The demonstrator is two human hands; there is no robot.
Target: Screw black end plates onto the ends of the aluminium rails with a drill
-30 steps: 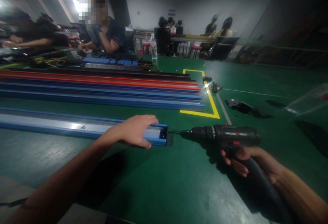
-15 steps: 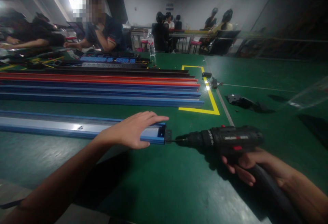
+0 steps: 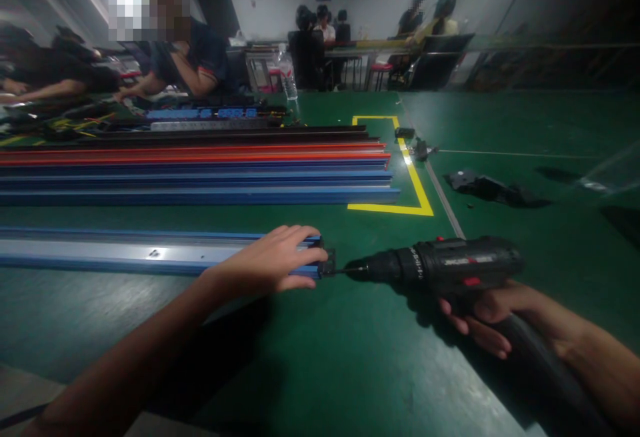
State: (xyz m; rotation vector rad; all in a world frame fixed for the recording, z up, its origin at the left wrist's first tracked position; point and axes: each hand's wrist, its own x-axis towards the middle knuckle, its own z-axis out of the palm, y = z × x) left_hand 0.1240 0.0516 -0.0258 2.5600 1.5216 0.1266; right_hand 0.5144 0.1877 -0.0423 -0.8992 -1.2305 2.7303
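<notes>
A long blue metal rail (image 3: 115, 250) with a pale inner strip lies along the near part of the table. My left hand (image 3: 275, 260) is closed over its right end, thumb on the near side and fingertips reaching the black end piece (image 3: 328, 263). In my right hand (image 3: 525, 317) is a black cordless drill (image 3: 450, 260) with red details, held by its handle and pointing left. Its thin bit (image 3: 353, 269) meets the near side of the end piece; whether it sits in a screw is too small to tell.
Several blue and red rails (image 3: 250, 157) lie parallel beyond, ending by yellow tape (image 3: 417, 187). Black parts (image 3: 493, 190) lie on the green table (image 3: 350, 370) at right. A water bottle (image 3: 289, 80) stands at the far edge. A person (image 3: 200, 63) sits across the table.
My left hand has slid right along the rail, and its fingers now reach the black end piece. The drill stays at the end piece. The camera view has shifted slightly.
</notes>
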